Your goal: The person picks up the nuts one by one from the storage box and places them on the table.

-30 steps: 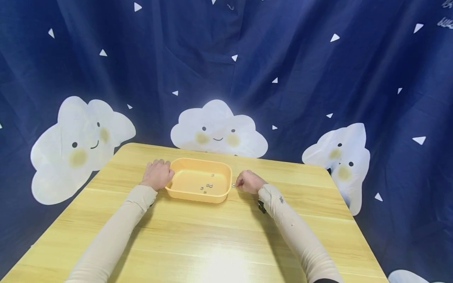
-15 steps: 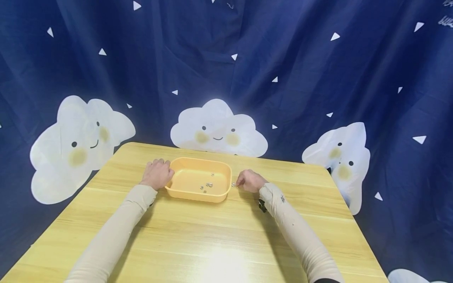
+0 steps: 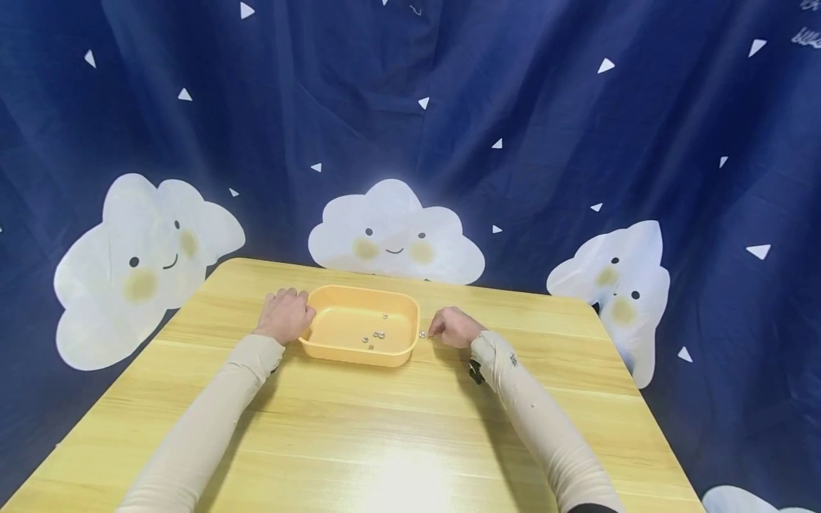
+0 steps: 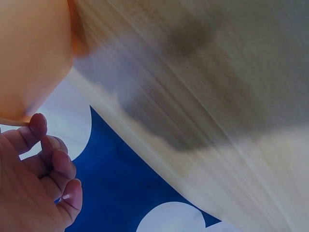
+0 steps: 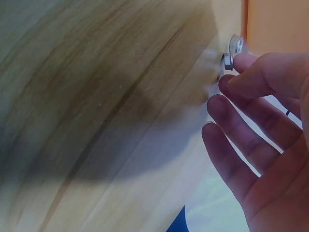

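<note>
My left hand (image 3: 284, 315) grips the left end of a yellow plastic basin (image 3: 355, 355), with fingers outside and thumb over the rim. In the left wrist view, curled fingers (image 4: 41, 128) meet the basin's rim. Several small silvery metal pieces (image 3: 381, 335) lie on the basin floor, toward its right half. Just outside its right wall, my right hand (image 3: 457, 328) is low at the table, thumb and index finger pinching at a small hex nut (image 5: 228, 62). A second shiny round metal piece (image 5: 235, 44) sits beside that nut, close to the basin wall.
A light wood-grain table (image 3: 359, 434) carries everything. Behind it hangs a dark blue curtain (image 3: 359, 92) with white clouds and triangles. The table's far edge runs a little beyond the basin.
Both hands and the basin hold almost the same place. The small nut at my right fingertips shows slightly more clearly now, next to the other metal piece.
</note>
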The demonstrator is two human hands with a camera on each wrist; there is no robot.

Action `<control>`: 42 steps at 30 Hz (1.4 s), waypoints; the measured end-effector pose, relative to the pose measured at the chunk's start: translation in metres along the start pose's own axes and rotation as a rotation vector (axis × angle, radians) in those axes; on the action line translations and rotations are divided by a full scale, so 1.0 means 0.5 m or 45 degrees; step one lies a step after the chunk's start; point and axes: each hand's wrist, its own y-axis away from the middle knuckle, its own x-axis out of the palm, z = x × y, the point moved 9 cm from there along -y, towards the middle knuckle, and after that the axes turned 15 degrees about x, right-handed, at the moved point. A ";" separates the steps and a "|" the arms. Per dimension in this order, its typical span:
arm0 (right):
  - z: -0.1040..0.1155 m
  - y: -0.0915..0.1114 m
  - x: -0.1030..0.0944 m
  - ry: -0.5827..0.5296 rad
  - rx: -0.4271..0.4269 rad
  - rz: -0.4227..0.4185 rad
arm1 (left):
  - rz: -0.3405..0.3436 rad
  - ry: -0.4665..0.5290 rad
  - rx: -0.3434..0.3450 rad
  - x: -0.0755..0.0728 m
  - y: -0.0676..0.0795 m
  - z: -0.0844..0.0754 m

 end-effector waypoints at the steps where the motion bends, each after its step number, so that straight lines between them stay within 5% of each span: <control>1: 0.001 0.000 -0.001 -0.001 -0.003 -0.003 | -0.005 -0.003 0.005 -0.001 0.000 0.000; 24: 0.005 -0.004 0.000 -0.018 0.018 -0.014 | -0.006 -0.012 0.009 -0.010 0.003 0.004; 33: -0.012 -0.006 0.003 -0.038 0.166 0.053 | 0.011 -0.008 0.013 -0.004 0.009 -0.003; 42: 0.001 -0.018 -0.051 -0.043 0.307 -0.072 | 0.003 -0.027 0.028 -0.003 0.003 -0.002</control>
